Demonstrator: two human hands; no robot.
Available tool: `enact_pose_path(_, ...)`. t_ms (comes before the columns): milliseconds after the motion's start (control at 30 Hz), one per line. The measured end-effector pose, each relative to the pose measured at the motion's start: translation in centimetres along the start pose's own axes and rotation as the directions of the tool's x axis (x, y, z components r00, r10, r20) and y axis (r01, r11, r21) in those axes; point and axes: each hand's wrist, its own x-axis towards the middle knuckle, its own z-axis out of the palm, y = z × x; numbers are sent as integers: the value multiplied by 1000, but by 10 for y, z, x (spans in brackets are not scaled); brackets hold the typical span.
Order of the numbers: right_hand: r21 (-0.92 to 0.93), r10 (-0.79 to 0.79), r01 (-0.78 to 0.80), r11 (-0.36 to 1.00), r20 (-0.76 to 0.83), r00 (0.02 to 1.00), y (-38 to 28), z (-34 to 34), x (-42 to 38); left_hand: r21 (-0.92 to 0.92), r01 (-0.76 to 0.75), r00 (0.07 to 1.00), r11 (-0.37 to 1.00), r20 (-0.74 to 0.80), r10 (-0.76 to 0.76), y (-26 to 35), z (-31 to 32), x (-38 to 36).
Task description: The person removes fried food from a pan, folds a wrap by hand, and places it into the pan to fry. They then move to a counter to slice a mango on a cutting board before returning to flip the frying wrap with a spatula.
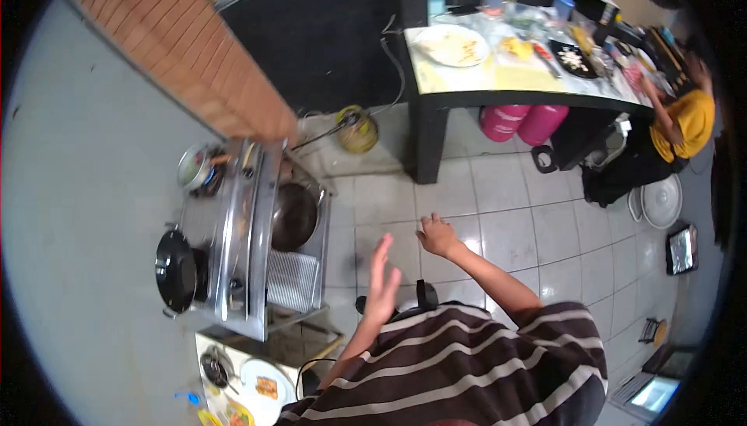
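Pale tiled floor (506, 181), brick-faced column (183, 45)

Stove (236, 231) and counter (432, 77) flank the open floor (385, 200) between.

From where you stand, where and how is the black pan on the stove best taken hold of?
Probably by both small handles of the black pan at once, coming from the front of the stove. The handles stick out at opposite ends of its rim, so holding both should keep the pan level. Whether it is hot does not show.
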Motion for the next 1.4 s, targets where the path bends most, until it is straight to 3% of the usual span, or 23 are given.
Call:
enact_pose_path(67,-208,-90,137,968,220,971,43,-21,-5,134,-259,949,957,218,227,21,44,31)
enact_pose_path(100,-203,-65,110,973,215,974,51,-27,-18,120,-253,946,960,240,220,12,63,47)
enact_pose_path(133,-11,-411,414,910,90,907,45,-41,-37,275,-433,872,859,371,321,-7,82,66)
enact_pose_path(167,124,-683,690,714,-97,724,41,-59,-52,387,-604,770,697,509,384,-19,96,80)
enact_pose_path(200,120,-672,681,722,-109,732,40,-82,-62,374,-612,760,697,522,388,-19,105,93)
enact_pose_path(267,373,-393,311,874,168,904,38,-125,-62,360,-593,758,720,551,349,-19,113,126)
enact_pose_path(300,246,-511,484,840,56,858,52,-130,-63,394,-549,786,737,545,294,-32,116,139)
enact_pose_path(333,254,-506,478,841,54,861,45,-148,-65,393,-547,783,739,552,286,-45,116,150)
enact_pose_path(367,478,-428,393,785,-40,903,39,-169,-72,242,-228,882,943,461,95,-58,115,161)
enact_pose_path(400,675,-326,312,669,-111,939,33,-185,-72,47,125,904,991,406,-133,-74,110,174)
enact_pose_path(433,826,-230,257,501,-159,960,33,-189,-66,77,335,824,939,459,-332,-86,101,193)
enact_pose_path(467,827,-223,255,500,-162,961,32,-197,-54,80,336,820,938,465,-334,-98,96,203)
enact_pose_path(533,411,-324,440,799,-323,889,24,-213,-22,-393,740,664,545,555,-501,-99,90,233)
enact_pose_path(567,379,-371,488,786,-342,863,22,-213,0,-502,777,628,379,595,-501,-103,92,248)
enact_pose_path(667,55,-506,551,833,-329,797,0,-217,52,-510,711,701,484,571,-427,-93,122,298)
enact_pose_path(700,5,-519,550,835,-326,790,-1,-209,70,-589,741,667,323,699,-256,-74,129,312)
enact_pose_path(733,10,-509,542,840,-327,796,0,-215,88,-582,748,660,318,705,-261,-60,134,330)
enact_pose_path(833,-206,-547,508,836,-387,743,17,-253,141,-672,611,784,418,587,-203,-48,149,377)
enact_pose_path(933,-255,-356,261,931,-475,805,46,-290,182,-495,688,668,530,717,-198,-24,149,420)
enact_pose_path(967,-250,-348,255,934,-480,805,60,-304,194,-449,624,700,640,686,-201,-10,155,430)
enact_pose_path(1033,220,-181,381,898,-604,776,98,-333,212,-368,613,689,700,682,-245,-12,166,453)
enact_pose_path(1233,299,-44,313,901,-656,753,228,-421,265,-300,564,794,769,453,-406,-45,249,523)
enact_pose_path(1400,325,-149,360,875,-525,838,298,-532,309,-296,529,840,795,318,-440,-35,364,582)
